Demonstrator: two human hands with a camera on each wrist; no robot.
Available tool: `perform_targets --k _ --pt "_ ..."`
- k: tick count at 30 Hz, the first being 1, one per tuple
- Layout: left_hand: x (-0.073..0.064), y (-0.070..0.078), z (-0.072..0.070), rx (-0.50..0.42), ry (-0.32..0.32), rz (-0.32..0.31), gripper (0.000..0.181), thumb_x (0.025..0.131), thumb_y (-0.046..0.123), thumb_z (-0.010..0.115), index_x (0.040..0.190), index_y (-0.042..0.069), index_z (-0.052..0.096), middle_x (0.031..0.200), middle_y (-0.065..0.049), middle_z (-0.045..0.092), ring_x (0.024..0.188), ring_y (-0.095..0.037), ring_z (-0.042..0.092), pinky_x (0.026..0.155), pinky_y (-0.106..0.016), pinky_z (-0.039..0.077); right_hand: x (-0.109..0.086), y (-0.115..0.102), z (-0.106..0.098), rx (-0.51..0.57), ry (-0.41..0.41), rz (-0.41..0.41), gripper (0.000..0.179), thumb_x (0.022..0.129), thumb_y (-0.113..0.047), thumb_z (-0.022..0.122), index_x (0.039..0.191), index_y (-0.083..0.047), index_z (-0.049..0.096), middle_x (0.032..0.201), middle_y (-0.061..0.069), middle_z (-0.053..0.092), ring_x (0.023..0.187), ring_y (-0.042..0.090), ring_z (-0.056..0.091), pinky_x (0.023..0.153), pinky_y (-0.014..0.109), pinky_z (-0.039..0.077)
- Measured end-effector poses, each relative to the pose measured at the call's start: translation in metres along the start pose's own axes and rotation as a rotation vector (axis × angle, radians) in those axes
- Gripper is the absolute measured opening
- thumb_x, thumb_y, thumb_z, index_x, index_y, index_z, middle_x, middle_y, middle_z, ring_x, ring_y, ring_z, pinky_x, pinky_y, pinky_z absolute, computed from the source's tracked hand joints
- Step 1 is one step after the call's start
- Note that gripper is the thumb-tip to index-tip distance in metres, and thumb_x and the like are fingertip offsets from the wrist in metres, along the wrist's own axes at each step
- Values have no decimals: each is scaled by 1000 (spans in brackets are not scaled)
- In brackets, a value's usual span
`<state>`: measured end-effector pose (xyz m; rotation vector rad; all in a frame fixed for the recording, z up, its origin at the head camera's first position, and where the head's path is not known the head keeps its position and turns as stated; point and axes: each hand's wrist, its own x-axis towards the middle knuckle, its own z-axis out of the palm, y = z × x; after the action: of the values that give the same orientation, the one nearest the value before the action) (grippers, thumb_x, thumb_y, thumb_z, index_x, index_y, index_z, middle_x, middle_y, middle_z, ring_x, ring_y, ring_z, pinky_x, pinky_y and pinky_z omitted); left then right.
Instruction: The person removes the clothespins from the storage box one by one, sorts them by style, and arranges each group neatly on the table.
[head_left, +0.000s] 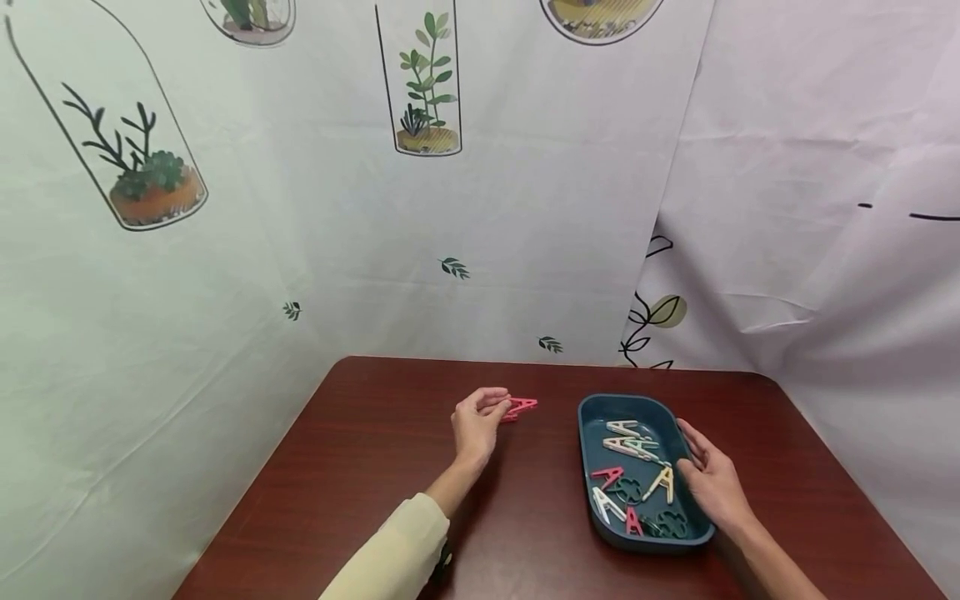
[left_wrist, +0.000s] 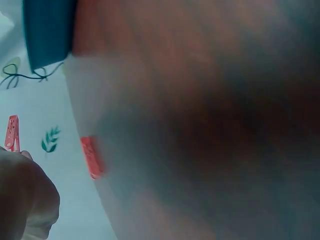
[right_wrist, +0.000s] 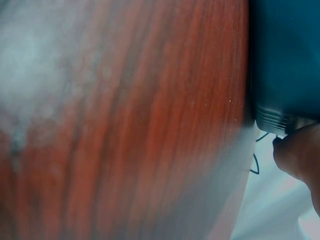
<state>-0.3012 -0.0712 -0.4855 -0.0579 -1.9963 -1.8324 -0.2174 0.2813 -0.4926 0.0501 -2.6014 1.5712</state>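
My left hand [head_left: 476,425] pinches a pink clothespin [head_left: 522,404] between thumb and fingertips, close over the table left of the tray. In the left wrist view, a second pink clothespin [left_wrist: 91,157] lies on the tabletop near that hand. My right hand [head_left: 712,479] grips the right side of a dark blue tray [head_left: 588,458], with the thumb at the rim and the fingers along the outer wall. Inside the tray are several clothespins: a white one [head_left: 607,504], a yellow one [head_left: 662,483], pink, cream and pale green ones, plus dark green flower-shaped pieces [head_left: 672,523].
Both hands work over a glossy reddish-brown table [head_left: 337,475]. White cloth [head_left: 525,208] printed with plants in glass jars hangs behind its far edge and along both sides.
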Motion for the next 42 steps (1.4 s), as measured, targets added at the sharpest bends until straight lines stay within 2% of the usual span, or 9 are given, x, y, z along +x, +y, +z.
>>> perform_targets --k 7,11,14,18,23,30,37,42 --pt "-4 -11 -14 100 19 -61 12 88 1 85 99 5 83 91 -3 81 83 -16 78 68 -14 55 -1 0 0 -7 13 -16 64 105 7 46 165 5 24 166 33 31 144 51 43 87 1 41" --pt "-7 -16 -20 185 30 -72 12 88 5 87 99 7 84 88 1 81 80 -12 77 64 -16 51 0 1 0 -10 14 -24 64 105 7 46 165 5 24 165 33 31 144 52 43 87 1 41" --pt "-9 -20 -23 247 37 -88 11 87 6 88 96 11 84 84 3 80 80 -10 76 70 -22 52 0 2 1 -8 15 -21 64 105 7 47 165 5 24 166 33 31 144 52 43 87 1 41" --pt "-11 -25 -26 299 27 -137 11 87 9 89 96 14 85 82 7 80 84 -9 76 85 -33 53 1 2 1 -7 14 -27 64 106 6 47 165 5 24 166 33 30 145 53 42 86 0 40" --pt "-11 -28 -29 325 8 -166 10 88 10 89 96 14 85 84 7 80 85 -12 75 91 -43 52 2 2 1 -14 16 -30 64 106 6 46 165 5 24 166 33 30 145 53 42 87 0 39" --pt "-10 -37 -30 376 -3 -152 10 87 9 89 94 15 84 81 7 79 87 -14 77 96 -48 51 1 3 1 -7 8 -17 64 105 6 45 165 5 23 167 32 29 145 51 42 88 1 40" --pt "-9 -40 -30 420 -35 -98 10 88 7 87 95 13 84 82 7 79 85 -13 78 99 -51 52 2 3 0 -23 21 -38 63 106 5 47 165 4 25 166 32 31 145 53 40 87 0 38" --pt "-9 -41 -29 454 -53 -60 11 88 5 87 95 13 83 83 7 80 84 -12 78 99 -52 52 3 5 0 -24 7 -20 63 107 5 46 166 4 23 166 32 30 146 51 41 87 0 39"
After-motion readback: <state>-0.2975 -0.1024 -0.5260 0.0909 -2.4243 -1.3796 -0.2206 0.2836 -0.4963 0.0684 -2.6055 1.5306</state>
